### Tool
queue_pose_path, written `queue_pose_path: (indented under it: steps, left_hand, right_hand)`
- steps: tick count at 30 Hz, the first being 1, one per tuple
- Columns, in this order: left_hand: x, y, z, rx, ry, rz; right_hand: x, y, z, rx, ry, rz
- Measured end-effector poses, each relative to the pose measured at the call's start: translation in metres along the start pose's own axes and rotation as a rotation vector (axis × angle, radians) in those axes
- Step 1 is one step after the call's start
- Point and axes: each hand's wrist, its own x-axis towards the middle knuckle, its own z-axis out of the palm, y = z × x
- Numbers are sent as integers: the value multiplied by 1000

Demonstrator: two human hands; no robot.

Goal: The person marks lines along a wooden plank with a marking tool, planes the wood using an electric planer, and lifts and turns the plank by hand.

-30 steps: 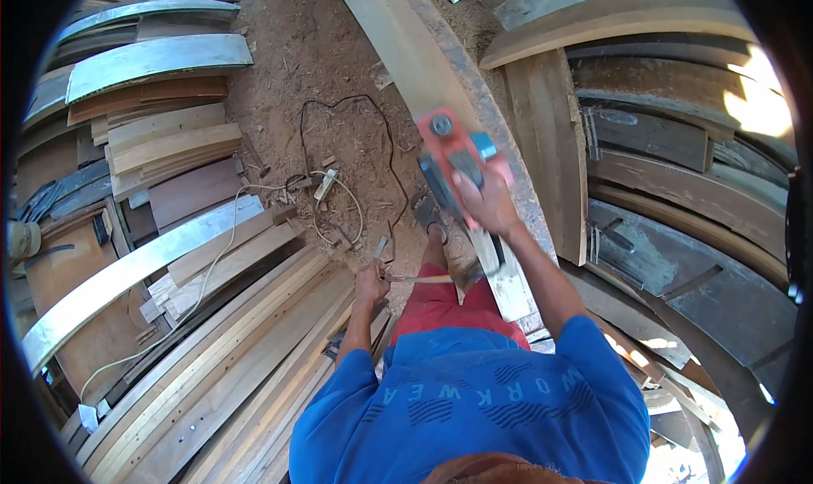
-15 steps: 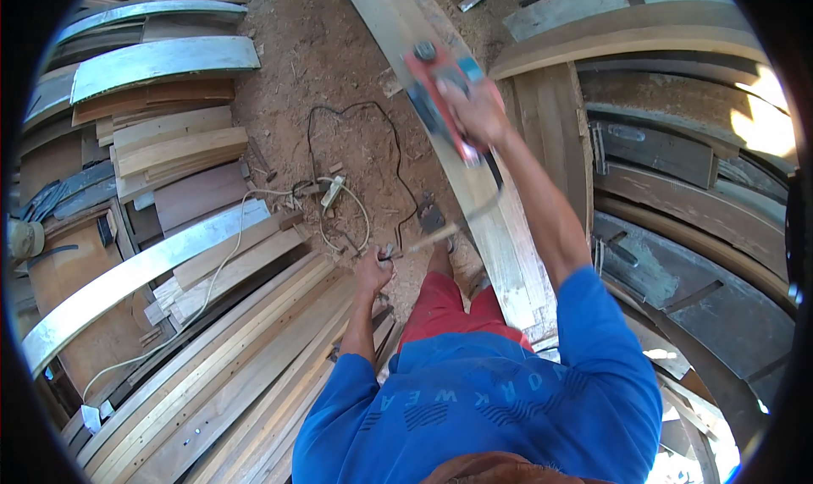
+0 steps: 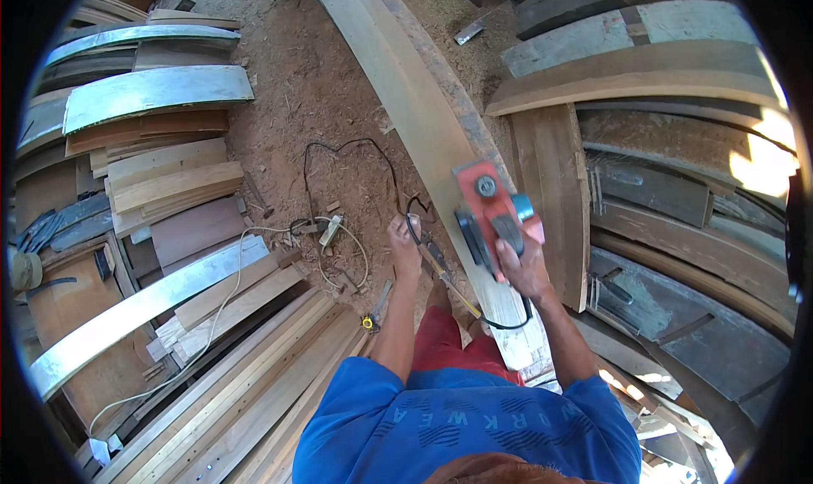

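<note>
My right hand [image 3: 527, 268] is wrapped round the rear handle of a red electric planer [image 3: 485, 209], which rests on a long pale wooden board [image 3: 402, 94]. That board runs from the far edge of the view back beside my legs. Left of it, my left hand [image 3: 405, 238] is closed around the planer's black power cord [image 3: 506, 326]. The cord loops from the hand past my knees to the back of the tool, with a yellowish stretch along it. Below my left forearm lies a small yellow tape measure [image 3: 367, 322].
A white power strip [image 3: 331, 230] with a pale extension lead lies on the dirt floor [image 3: 279, 86], among wood shavings. Stacked planks [image 3: 178, 183] line the left side. More boards [image 3: 652, 196] lean and lie on the right, close to my right arm.
The planer has come back along the board toward my body with my right hand on it. My left hand has risen forward and rightward, lifting the cord.
</note>
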Motion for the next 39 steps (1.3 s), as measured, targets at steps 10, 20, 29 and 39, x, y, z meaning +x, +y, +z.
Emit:
queue_pose_path:
  steps: [10,20,29,39]
  left_hand:
    - [-3,1,89,387,69,92]
    - [-2,39,125,683,46,141]
    - [4,45,124,319,62,238]
    - [-34,9,-7,-798,-70,-592]
  right_hand:
    - [271,-114,77,-67,18,-195]
    - [480,-188,103,175,-415,-33]
    - [300,-144,52,41,-151,-132]
    - [-69,80,-57,-80,-196,-101]
